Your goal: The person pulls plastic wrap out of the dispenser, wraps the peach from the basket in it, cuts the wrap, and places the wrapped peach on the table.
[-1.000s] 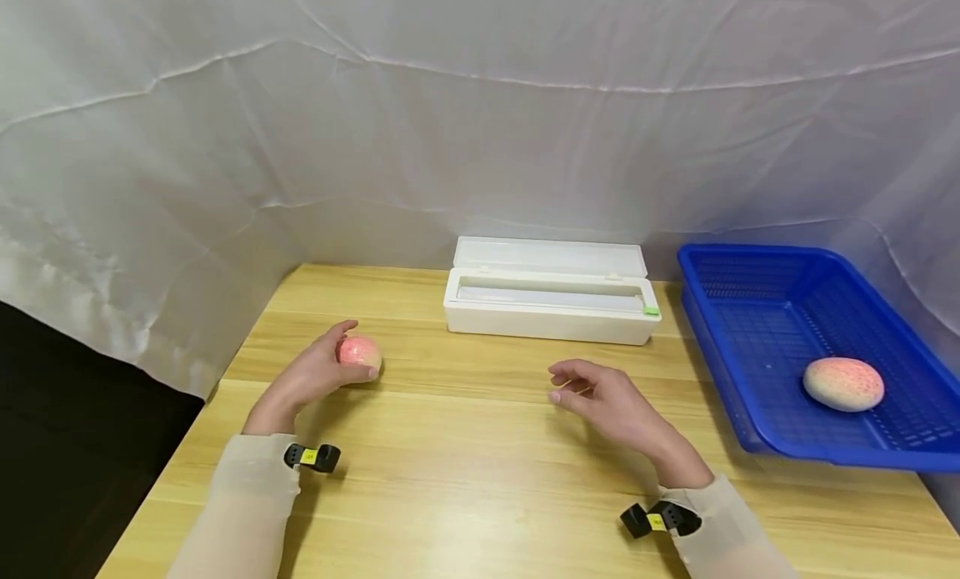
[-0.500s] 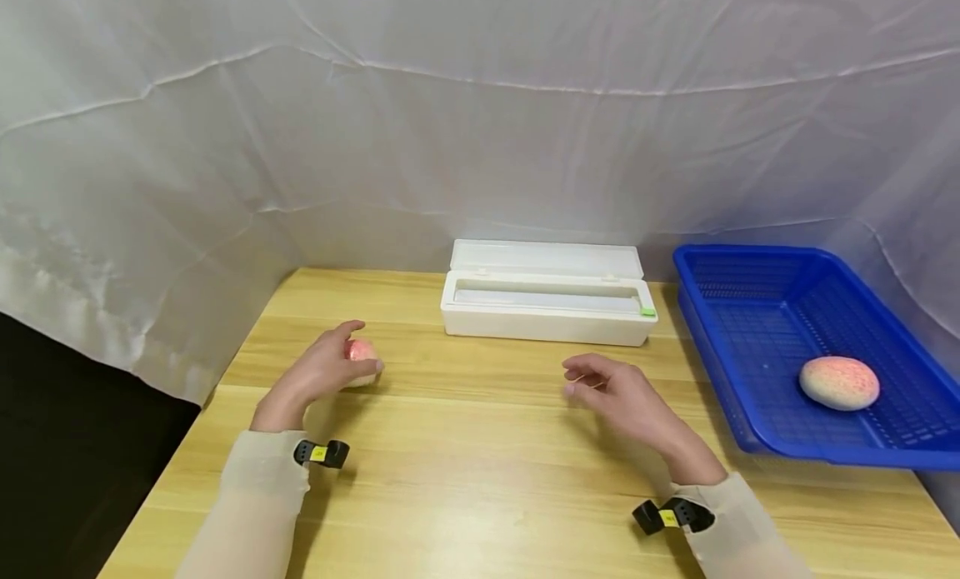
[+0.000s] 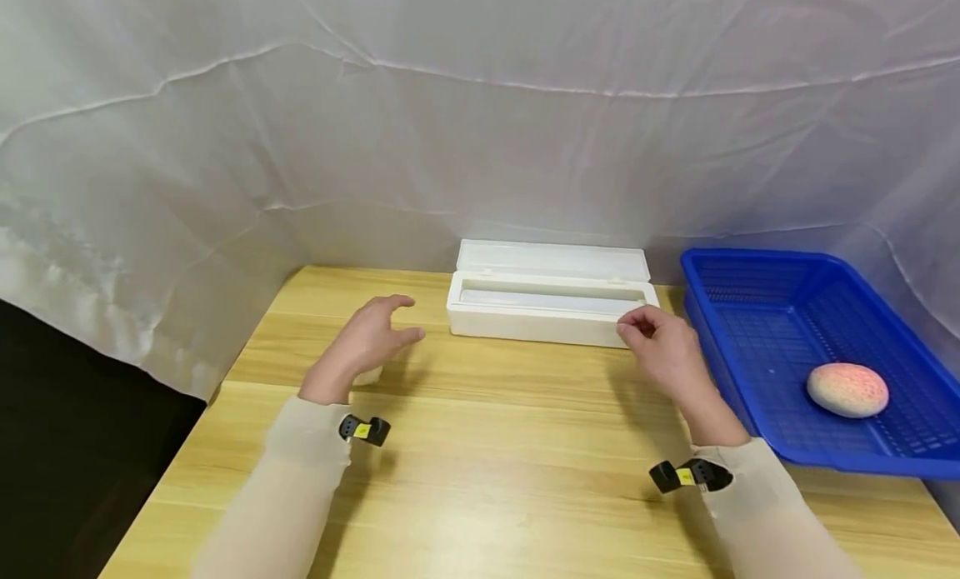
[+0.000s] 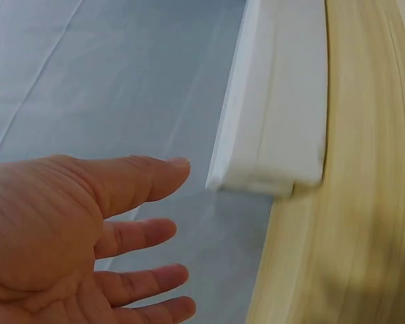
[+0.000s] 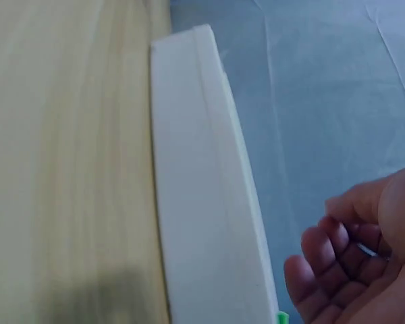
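Observation:
A long white box [image 3: 536, 322], which looks like a cling film dispenser, stands at the back of the table with its lid [image 3: 555, 261] folded back. My left hand [image 3: 367, 339] is spread to the left of the box, thumb and fingers apart and holding nothing. Beneath that hand, mostly hidden, a bit of a pale pinkish fruit [image 3: 367, 376] shows on the table. At the box's right end, my right hand [image 3: 663, 346] has loosely bent fingers and nothing visible in them. A green tab [image 5: 283, 317] peeks out beside these fingers in the right wrist view.
A blue plastic basket [image 3: 738, 379] stands on the right, with a pink and cream fruit [image 3: 847, 390] in it. A grey cloth [image 3: 480, 162] hangs behind the wooden table [image 3: 480, 462]. The table's left edge borders a dark area.
My left hand has come off the pink fruit and moved right and forward towards the box. My right hand has moved right and forward to the box's right end, covering the green tab.

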A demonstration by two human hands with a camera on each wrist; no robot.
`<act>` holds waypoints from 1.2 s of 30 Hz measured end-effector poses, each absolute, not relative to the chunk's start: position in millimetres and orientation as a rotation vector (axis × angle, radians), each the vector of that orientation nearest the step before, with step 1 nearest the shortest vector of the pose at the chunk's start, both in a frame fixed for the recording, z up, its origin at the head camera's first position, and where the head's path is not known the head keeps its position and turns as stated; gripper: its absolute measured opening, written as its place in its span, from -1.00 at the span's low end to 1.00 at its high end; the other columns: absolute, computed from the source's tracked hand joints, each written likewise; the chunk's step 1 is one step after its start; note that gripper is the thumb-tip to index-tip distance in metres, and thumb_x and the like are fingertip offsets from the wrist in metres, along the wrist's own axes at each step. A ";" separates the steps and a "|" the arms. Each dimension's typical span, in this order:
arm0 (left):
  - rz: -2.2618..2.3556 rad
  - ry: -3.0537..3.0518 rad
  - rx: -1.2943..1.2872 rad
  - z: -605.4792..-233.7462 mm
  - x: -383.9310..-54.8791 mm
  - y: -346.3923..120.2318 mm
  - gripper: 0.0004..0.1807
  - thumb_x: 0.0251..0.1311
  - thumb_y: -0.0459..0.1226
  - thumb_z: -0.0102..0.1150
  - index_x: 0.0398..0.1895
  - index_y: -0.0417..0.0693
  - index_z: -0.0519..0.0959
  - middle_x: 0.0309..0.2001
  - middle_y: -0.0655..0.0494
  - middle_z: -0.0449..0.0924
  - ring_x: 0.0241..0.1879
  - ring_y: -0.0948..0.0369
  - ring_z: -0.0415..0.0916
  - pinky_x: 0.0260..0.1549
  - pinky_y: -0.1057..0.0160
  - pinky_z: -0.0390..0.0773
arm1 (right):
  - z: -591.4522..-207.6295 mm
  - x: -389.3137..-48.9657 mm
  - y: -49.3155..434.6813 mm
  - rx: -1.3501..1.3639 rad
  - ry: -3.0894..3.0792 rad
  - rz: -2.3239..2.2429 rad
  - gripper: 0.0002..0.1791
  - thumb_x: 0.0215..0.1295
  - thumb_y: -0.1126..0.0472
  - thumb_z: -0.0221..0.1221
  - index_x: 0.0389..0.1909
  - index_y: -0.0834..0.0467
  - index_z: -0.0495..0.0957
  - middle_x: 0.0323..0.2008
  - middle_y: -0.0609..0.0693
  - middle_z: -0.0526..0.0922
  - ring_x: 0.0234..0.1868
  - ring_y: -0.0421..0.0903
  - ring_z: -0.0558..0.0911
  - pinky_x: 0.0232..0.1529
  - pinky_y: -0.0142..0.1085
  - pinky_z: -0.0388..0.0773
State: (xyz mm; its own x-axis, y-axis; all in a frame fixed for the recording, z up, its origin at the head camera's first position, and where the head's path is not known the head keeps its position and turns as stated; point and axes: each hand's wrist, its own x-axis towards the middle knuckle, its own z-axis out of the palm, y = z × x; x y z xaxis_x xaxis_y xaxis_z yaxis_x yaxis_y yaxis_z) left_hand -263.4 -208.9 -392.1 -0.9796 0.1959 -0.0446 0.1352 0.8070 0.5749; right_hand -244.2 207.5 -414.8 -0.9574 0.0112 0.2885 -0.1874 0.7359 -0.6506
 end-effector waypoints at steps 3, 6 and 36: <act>0.900 2.909 0.317 -391.9 -270.8 -187.1 -0.35 0.45 -0.09 0.26 0.52 -0.12 0.41 0.53 -0.24 0.34 0.53 -0.21 0.25 0.48 -0.25 0.30 | -410.1 -252.5 209.4 0.088 -2.663 0.999 -0.82 0.53 0.16 0.20 -0.12 0.19 0.70 -0.31 0.11 0.70 -0.32 0.00 0.56 -0.28 -0.21 0.42; 0.886 2.934 0.376 -393.7 -280.9 -165.0 -0.42 0.44 -0.13 0.28 0.45 -0.12 0.48 0.49 -0.20 0.40 0.52 -0.16 0.30 0.50 -0.16 0.30 | -409.1 -261.8 209.3 0.090 -2.682 0.917 -0.80 0.54 0.18 0.16 -0.08 0.21 0.69 -0.25 0.16 0.72 -0.27 0.07 0.59 -0.24 -0.14 0.45; 0.369 2.975 0.593 -414.5 -326.5 -132.9 -0.41 0.44 -0.30 -0.06 0.54 0.07 0.41 0.56 0.11 0.38 0.66 -0.10 -0.02 0.54 -0.47 -0.15 | -428.5 -290.8 204.2 0.402 -2.863 0.393 -0.53 0.40 0.33 -0.01 0.25 0.37 0.58 0.23 0.38 0.62 0.29 0.39 0.55 0.19 0.33 0.51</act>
